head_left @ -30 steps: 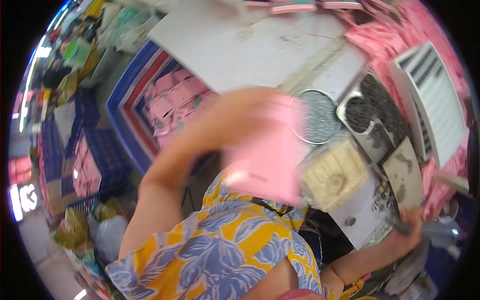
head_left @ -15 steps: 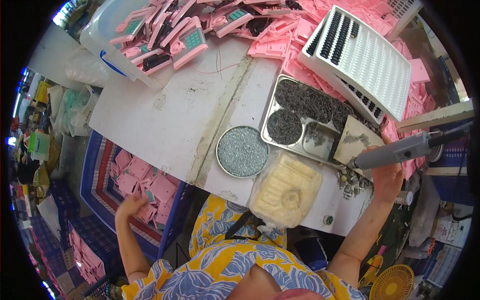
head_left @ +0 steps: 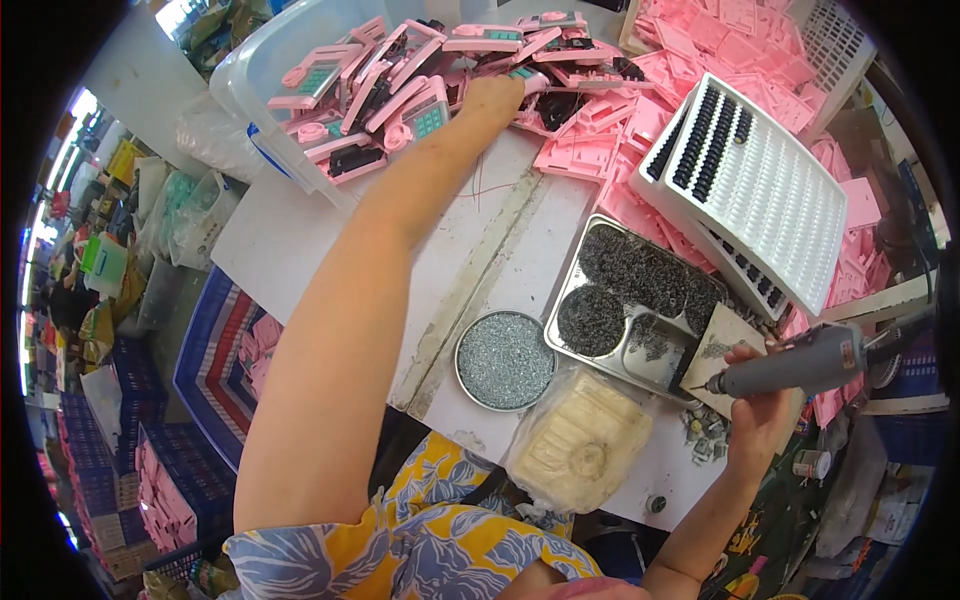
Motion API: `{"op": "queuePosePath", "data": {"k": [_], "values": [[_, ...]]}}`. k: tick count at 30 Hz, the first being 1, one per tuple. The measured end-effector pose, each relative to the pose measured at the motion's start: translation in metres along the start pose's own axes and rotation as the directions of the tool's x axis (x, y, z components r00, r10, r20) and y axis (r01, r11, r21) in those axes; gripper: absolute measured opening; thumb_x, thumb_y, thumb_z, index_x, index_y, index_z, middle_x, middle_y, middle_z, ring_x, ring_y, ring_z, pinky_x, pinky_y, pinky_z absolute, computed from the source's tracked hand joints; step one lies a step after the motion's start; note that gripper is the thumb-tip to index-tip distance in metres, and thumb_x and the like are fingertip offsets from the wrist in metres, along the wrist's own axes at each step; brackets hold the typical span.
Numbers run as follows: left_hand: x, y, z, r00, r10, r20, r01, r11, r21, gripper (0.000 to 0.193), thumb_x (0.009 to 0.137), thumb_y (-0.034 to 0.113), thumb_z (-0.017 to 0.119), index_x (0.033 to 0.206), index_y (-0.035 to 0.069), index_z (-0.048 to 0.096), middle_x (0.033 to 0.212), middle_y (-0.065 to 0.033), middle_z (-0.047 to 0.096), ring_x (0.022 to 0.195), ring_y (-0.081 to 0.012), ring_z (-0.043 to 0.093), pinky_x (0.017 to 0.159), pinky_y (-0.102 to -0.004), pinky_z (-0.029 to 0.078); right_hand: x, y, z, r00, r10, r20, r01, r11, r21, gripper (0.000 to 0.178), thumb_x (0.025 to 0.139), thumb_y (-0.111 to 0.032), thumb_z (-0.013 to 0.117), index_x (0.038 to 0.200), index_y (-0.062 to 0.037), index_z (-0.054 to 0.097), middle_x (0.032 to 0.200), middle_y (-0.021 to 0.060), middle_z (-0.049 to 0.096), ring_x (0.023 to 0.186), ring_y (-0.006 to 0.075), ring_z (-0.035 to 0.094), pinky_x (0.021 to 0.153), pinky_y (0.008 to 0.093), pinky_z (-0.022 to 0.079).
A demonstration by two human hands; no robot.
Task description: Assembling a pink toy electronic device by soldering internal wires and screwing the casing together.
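My left hand [head_left: 492, 97] reaches far across the white table [head_left: 300, 235] to a heap of pink plastic toy phones [head_left: 400, 85] and rests its fingers on one of them at the heap's right side. My right hand [head_left: 757, 405] grips a grey electric screwdriver [head_left: 800, 362] near the table's right front edge, its tip pointing left over a small tan board [head_left: 722, 340]. Beside that board stands a metal tray [head_left: 640, 300] with piles of small dark screws.
A round tin of silvery screws [head_left: 505, 360] and a clear bag of pale parts [head_left: 580, 450] lie near me. A white perforated rack [head_left: 760, 190] sits on loose pink shells [head_left: 640, 120]. Blue crates [head_left: 215, 350] with pink parts stand on the floor at left.
My left arm has risen from the blue crates on the floor and stretched out to the pink phone heap. My right hand stays by the tray with the screwdriver.
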State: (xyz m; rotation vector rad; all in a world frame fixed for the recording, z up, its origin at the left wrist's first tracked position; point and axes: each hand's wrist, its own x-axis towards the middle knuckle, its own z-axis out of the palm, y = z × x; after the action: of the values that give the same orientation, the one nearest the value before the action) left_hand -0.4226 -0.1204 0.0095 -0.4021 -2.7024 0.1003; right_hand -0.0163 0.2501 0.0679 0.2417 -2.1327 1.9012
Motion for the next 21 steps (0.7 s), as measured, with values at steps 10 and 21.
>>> {"op": "queuePosePath", "data": {"k": [10,21], "values": [[-0.132,-0.022,-0.197,0.939,-0.343,0.013,0.169,0.428,-0.888,0.034,0.093,0.034,0.068,0.102,0.001,0.064,0.088,-0.007,0.067,0.073,-0.014,0.064,0.06,-0.0281,0.05,-0.083,-0.012,0.06,0.998,-0.042,0.047,0.039,0.997,0.062,0.028,0.088,-0.011,0.059,0.108,0.0078,0.064,0.091,0.0135,0.066,0.088,0.0239,0.062,0.082,0.035,0.048],[-0.438,0.171,-0.199,0.592,0.477,0.649,0.792,-0.199,-0.576,0.016,0.099,0.02,0.064,0.1,0.003,0.062,0.081,-0.0041,0.067,0.058,-0.0095,0.06,0.054,-0.026,0.047,-0.119,0.035,0.084,0.933,0.33,0.145,-0.353,0.76,0.546,0.039,0.102,-0.023,0.059,0.13,0.0027,0.055,0.12,0.0085,0.066,0.107,0.0182,0.064,0.094,0.0342,0.051]]}}
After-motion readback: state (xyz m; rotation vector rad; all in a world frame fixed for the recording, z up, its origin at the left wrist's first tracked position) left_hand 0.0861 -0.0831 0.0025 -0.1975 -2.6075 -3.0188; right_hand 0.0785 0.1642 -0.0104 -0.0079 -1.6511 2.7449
